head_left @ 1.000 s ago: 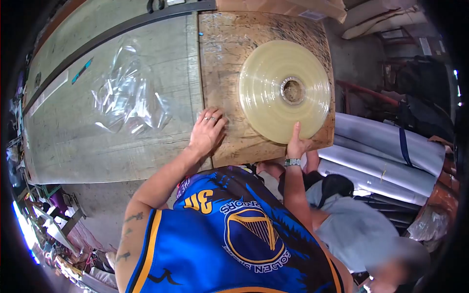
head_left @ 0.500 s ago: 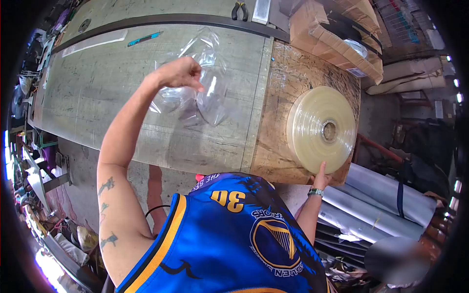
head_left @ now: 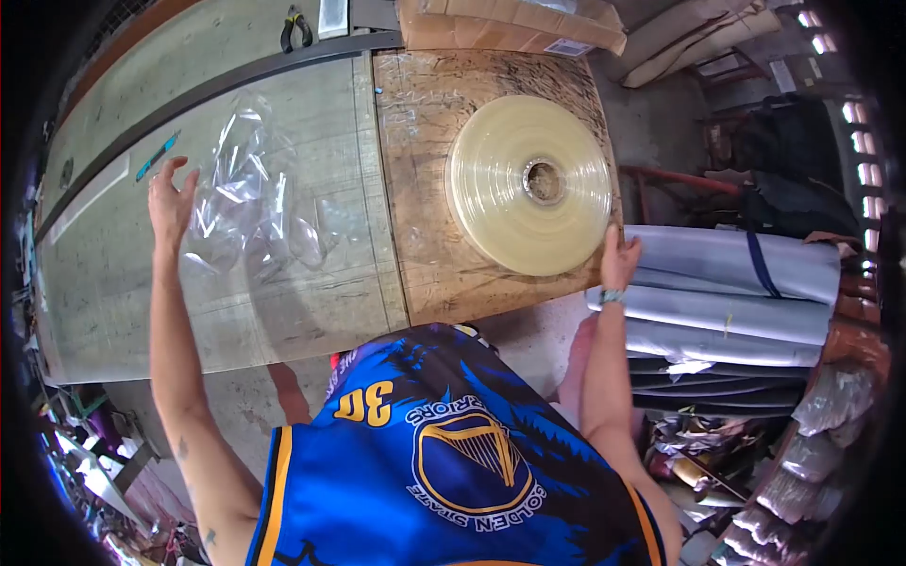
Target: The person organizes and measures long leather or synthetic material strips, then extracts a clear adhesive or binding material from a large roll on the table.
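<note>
Clear plastic film point(head_left: 250, 203) lies crumpled on the grey table point(head_left: 123, 283), just left of the seam with the wooden board point(head_left: 425, 245). We have our left hand point(head_left: 172, 203) open at its left edge, fingers spread. Our right hand point(head_left: 618, 259) presses flat on the lower right rim of the film roll point(head_left: 528, 184), near the board's corner. Bare tabletop stretches left and toward us.
</note>
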A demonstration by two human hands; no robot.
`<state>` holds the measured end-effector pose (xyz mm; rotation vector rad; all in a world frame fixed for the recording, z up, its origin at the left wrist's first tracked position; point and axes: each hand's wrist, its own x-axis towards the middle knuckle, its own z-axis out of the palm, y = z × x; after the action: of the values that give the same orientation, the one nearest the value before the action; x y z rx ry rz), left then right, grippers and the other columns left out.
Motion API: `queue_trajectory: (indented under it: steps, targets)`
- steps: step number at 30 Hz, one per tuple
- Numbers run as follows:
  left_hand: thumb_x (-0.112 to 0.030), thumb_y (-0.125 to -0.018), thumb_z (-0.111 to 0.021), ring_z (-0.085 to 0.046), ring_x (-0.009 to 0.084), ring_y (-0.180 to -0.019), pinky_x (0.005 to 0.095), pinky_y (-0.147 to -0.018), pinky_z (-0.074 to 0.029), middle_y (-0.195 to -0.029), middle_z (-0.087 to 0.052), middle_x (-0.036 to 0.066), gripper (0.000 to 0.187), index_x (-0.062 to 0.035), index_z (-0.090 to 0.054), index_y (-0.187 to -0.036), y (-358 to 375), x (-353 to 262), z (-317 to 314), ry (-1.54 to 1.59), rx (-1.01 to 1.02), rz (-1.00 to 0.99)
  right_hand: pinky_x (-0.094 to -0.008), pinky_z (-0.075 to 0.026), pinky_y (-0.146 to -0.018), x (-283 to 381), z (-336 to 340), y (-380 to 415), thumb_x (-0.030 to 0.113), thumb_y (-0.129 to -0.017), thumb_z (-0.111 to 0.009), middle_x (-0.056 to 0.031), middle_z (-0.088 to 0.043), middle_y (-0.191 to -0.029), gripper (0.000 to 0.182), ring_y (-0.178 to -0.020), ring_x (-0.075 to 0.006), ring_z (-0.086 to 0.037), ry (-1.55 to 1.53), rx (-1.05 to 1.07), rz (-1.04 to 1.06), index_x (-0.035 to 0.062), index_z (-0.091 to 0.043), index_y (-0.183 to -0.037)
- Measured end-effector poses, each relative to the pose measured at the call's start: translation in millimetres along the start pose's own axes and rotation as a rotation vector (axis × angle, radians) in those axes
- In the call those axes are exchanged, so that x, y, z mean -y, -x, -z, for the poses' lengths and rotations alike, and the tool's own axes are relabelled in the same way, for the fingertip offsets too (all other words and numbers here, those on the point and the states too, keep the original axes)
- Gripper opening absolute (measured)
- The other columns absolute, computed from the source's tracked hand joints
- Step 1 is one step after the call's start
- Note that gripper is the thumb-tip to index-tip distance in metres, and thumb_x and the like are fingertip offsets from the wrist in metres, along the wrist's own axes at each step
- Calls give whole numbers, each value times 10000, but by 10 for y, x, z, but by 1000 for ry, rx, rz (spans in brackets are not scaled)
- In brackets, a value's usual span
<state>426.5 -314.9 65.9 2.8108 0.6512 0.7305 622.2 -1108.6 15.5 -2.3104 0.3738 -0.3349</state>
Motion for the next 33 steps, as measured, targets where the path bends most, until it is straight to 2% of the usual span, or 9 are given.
queue_trajectory:
  steps: [1, 6, 9, 12, 18, 24, 28, 30, 33]
  targets:
    - [-302, -904, -771, -694, 282, -1009, 371, -831, -530, -1200, -738, 108, 361, -108, -707, -1203, -14, -191, -9, 53, -24, 66, -450, -392, -1147, -47, -12, -213, 488, -912, -745, -330, -508, -1448, 901, -1361, -399, -502, 244, -42, 1, -145, -407, -1457]
    - [-350, -931, -756, -639, 361, -1205, 435, -1013, -489, -1263, -689, 195, 482, -48, -653, -1291, 361, -2863, -270, 573, 217, 93, -455, -370, -1165, 154, -393, -1025, 580, -878, -719, -314, -510, -1460, 977, -1370, -410, -492, 202, 188, 188, -119, -400, -1482]
    - [-560, -955, -639, -587, 447, -1259, 496, -1081, -458, -1336, -609, 325, 810, 89, -501, -1420, 744, -3874, -1170, 532, 412, 176, -451, -383, -1154, 638, -541, -1163, 599, -860, -733, -307, -511, -1462, 1002, -1365, -406, -500, 200, 415, 208, -89, -392, -1504]
    - [-572, -961, -619, -578, 468, -1212, 522, -1045, -470, -1267, -592, 356, 744, 98, -523, -1272, 898, -4506, -1621, 285, 471, 337, -444, -395, -1145, 529, -677, -1277, 607, -845, -752, -305, -516, -1453, 1011, -1362, -405, -504, 166, 533, 215, -76, -400, -1502]
    - [-560, -967, -622, -592, 475, -1109, 519, -984, -491, -1139, -612, 324, 650, 68, -523, -1104, 654, -4410, -1898, 268, 350, 97, -459, -476, -1038, 498, -465, -1144, 572, -830, -794, -291, -615, -1310, 838, -1234, -388, -606, 204, 559, 138, -70, -540, -1305]
    - [-690, -955, -540, -580, 463, -1246, 504, -1080, -457, -1292, -609, 337, 894, 84, -476, -1398, -481, -4392, -2155, 367, 727, -310, -452, -523, -939, 380, -305, -79, 430, -858, -830, -223, -683, -1165, 641, -1088, -336, -667, -7, 368, -136, -55, -584, -1198]
    - [-751, -915, -533, -576, 419, -1283, 539, -1062, -468, -1357, -614, 253, 891, -15, -516, -1416, -1012, -4700, -2601, 486, 823, -710, -388, -512, -950, 150, -469, 928, 372, -924, -802, -152, -693, -1157, 610, -1069, -265, -650, -5, 102, -246, -87, -574, -1254]
    - [-746, -916, -547, -564, 417, -1293, 493, -1096, -452, -1359, -608, 250, 888, 0, -532, -1397, -1228, -4929, -2608, 406, 880, -861, -385, -510, -953, 754, -813, 1177, 345, -948, -782, -168, -668, -1200, 589, -1085, -260, -639, -43, -99, -290, -84, -555, -1282]
    - [-695, -942, -554, -562, 392, -1300, 492, -1082, -458, -1315, -625, 226, 783, -32, -568, -1358, -1176, -5096, -2770, 370, 561, -952, -384, -512, -948, 733, -797, 1245, 307, -970, -759, -191, -608, -1287, 592, -1110, -262, -623, -107, -38, -315, -76, -498, -1338]
